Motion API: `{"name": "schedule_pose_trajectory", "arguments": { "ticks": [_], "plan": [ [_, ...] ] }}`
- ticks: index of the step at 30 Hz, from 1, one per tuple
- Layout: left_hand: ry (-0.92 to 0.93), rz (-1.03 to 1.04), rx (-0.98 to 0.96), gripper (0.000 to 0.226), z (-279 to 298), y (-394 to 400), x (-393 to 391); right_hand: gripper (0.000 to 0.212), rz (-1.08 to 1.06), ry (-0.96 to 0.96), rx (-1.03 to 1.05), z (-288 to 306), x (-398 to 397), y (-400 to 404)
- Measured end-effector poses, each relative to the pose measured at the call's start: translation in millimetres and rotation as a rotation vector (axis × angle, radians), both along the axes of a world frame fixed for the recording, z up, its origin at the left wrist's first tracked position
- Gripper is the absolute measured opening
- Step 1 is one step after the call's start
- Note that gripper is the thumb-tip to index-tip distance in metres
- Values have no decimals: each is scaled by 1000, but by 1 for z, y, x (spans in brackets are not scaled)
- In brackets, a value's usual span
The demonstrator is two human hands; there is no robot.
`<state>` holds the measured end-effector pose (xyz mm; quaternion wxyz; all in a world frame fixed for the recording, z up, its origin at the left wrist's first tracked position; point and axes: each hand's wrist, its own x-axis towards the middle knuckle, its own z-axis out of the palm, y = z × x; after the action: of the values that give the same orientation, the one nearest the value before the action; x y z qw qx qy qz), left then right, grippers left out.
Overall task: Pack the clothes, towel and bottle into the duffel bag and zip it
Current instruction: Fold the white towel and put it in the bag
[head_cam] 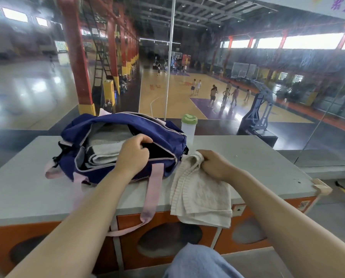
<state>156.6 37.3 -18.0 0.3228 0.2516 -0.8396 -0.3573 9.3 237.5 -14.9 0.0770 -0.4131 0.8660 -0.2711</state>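
Note:
A navy duffel bag (163, 135) with pink straps lies unzipped on the grey counter (257, 155). Folded grey and white clothes (105, 145) sit inside it. My left hand (133, 155) grips the near edge of the bag's opening, holding it apart. To the right of the bag, my right hand (213, 165) is closed on the top corner of a cream knitted towel (199, 195), which lies on the counter and hangs over its front edge. A clear bottle (188, 129) with a green lid stands upright behind the bag's right end.
The counter's front is orange with round cut-outs (167, 241). A glass wall (167, 77) rises right behind the counter, with a basketball hall and people far below. A pink strap (153, 195) dangles over the front edge. My knee in blue jeans (199, 263) is below.

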Motion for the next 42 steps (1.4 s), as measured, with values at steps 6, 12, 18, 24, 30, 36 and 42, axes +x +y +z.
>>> {"name": "schedule_pose_trajectory", "arguments": {
  "ticks": [6,12,18,24,30,36,42],
  "plan": [
    [-5,307,-240,40,3,-47,20,14,63,223,-61,18,24,-28],
    [-29,434,-688,62,11,-83,18,15,223,312,-54,46,61,-91],
    [-364,196,-957,60,36,-126,-11,16,332,393,3,43,81,-151],
    [-542,130,-1133,18,63,-133,-29,17,401,487,87,32,86,-190],
    [-489,72,-950,26,90,-140,-54,32,424,509,127,26,83,-230],
    [-559,12,-859,32,114,-143,-67,39,261,646,274,39,60,-276],
    [-528,-7,-839,40,119,-142,-71,44,224,677,479,30,30,-312]
  ]
}}
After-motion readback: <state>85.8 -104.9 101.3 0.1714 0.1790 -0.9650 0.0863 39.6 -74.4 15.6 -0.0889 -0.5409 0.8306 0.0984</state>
